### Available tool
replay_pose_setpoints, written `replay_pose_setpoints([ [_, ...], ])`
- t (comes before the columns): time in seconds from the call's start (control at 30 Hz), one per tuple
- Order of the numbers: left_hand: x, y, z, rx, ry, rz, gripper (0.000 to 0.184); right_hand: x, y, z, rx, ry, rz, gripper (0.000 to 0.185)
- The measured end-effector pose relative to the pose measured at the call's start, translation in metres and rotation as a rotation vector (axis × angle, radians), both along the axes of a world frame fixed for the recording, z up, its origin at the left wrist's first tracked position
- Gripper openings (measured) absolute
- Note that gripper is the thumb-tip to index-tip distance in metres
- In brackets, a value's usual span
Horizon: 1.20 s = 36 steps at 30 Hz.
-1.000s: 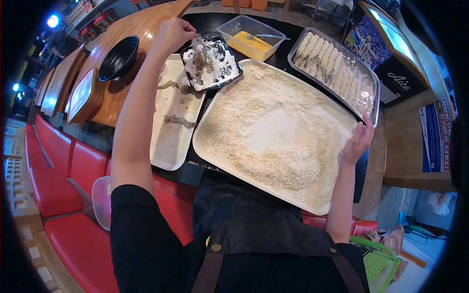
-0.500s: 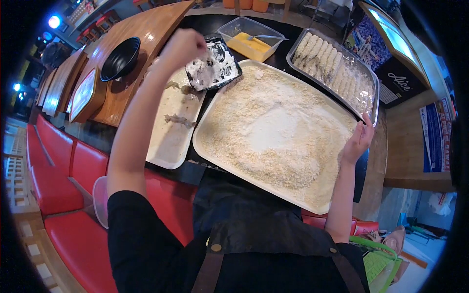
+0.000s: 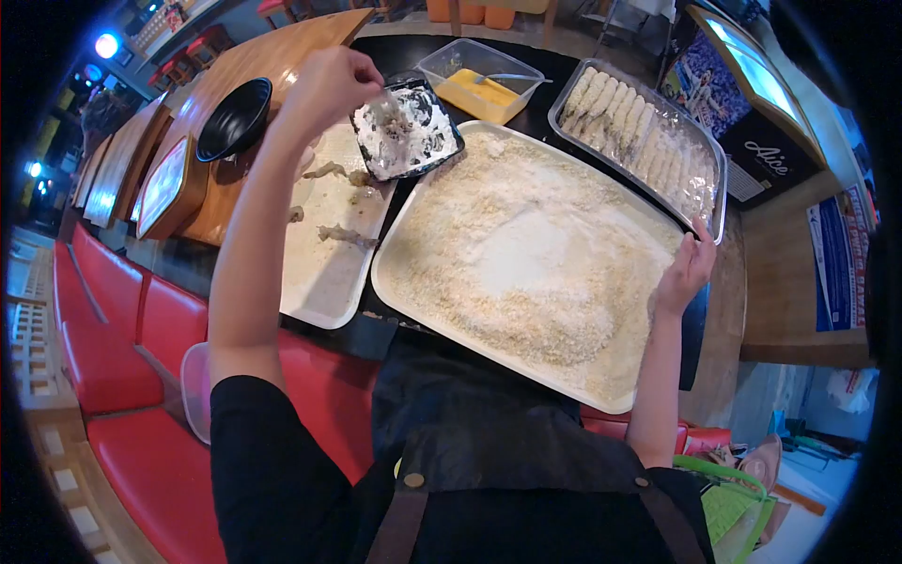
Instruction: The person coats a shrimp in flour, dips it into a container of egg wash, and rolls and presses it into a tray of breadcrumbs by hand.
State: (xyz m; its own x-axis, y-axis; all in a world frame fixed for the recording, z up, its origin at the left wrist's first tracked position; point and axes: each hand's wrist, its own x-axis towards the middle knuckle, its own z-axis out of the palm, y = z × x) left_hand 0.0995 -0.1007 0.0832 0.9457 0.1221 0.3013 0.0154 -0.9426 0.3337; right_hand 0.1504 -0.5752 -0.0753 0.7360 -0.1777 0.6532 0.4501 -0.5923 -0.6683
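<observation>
My left hand [image 3: 336, 83] is closed in a pinch above a black square dish [image 3: 449, 158] of white flour. A greyish peeled shrimp [image 3: 391, 115], blurred, hangs from its fingertips over the flour. Left of the dish, several raw shrimp [image 3: 346, 235] lie on a cream tray [image 3: 324, 293]. My right hand [image 3: 688, 271] is at the right rim of a large cream tray [image 3: 507, 360], fingers curled against the edge. That tray holds pale breadcrumbs [image 3: 554, 324] with a mound of white flour [image 3: 521, 252] in the middle.
A clear plastic tub [image 3: 519, 66] of yellow liquid, with a utensil in it, stands behind the crumbs. Rows of breaded shrimp [image 3: 611, 99] fill a tray at the back right. A black bowl [image 3: 235, 120] sits on the wooden table at left. Red seats [image 3: 122, 301] are below.
My left hand has shifted slightly up and left, and the shrimp hanging from it now shows over the flour dish. My right hand stays at the tray rim.
</observation>
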Motion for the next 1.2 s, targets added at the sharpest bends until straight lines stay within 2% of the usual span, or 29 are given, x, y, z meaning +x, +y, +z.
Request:
replay_pose_setpoints([
  [0.07, 0.002, 0.003, 0.018, 0.048, -0.098, 0.035, 0.021, -0.004, 0.001, 0.004, -0.051, -0.013, -0.025, 0.026],
  [0.2, 0.011, 0.015, 0.032, 0.102, -0.055, 0.101, 0.017, -0.001, -0.003, 0.001, -0.018, -0.017, 0.012, 0.024],
  [0.27, 0.019, 0.027, 0.010, 0.112, 0.022, 0.078, 0.016, -0.001, -0.003, 0.001, -0.019, -0.023, 0.013, 0.023],
  [0.37, 0.038, 0.058, -0.052, 0.047, 0.160, 0.087, 0.012, 0.002, -0.003, -0.003, -0.022, -0.052, 0.008, 0.022],
  [0.47, 0.037, 0.065, -0.098, 0.069, 0.017, 0.132, 0.013, -0.002, 0.001, 0.003, -0.027, -0.036, -0.002, 0.021],
  [0.6, 0.038, 0.063, -0.095, -0.039, -0.051, 0.159, 0.014, -0.003, 0.000, 0.005, -0.060, -0.031, 0.004, 0.021],
  [0.67, 0.038, 0.057, -0.071, -0.060, -0.084, 0.145, 0.014, -0.004, 0.000, 0.006, -0.067, -0.032, 0.000, 0.020],
  [0.87, 0.036, 0.049, 0.014, -0.002, 0.038, 0.018, 0.017, -0.005, 0.003, 0.008, -0.094, -0.023, -0.023, 0.020],
  [0.97, 0.028, 0.033, 0.040, 0.133, -0.014, 0.109, 0.016, -0.004, 0.001, 0.007, -0.097, -0.019, -0.020, 0.020],
  [1.0, 0.027, 0.033, 0.037, 0.179, -0.029, 0.125, 0.015, -0.005, 0.002, 0.007, -0.085, -0.014, -0.022, 0.020],
  [1.1, 0.022, 0.032, -0.001, 0.078, -0.009, 0.040, 0.014, -0.006, 0.002, 0.007, -0.071, -0.015, -0.024, 0.020],
  [1.2, 0.010, 0.019, -0.044, 0.026, 0.297, -0.117, 0.014, -0.004, -0.001, 0.003, -0.095, -0.033, -0.017, 0.020],
])
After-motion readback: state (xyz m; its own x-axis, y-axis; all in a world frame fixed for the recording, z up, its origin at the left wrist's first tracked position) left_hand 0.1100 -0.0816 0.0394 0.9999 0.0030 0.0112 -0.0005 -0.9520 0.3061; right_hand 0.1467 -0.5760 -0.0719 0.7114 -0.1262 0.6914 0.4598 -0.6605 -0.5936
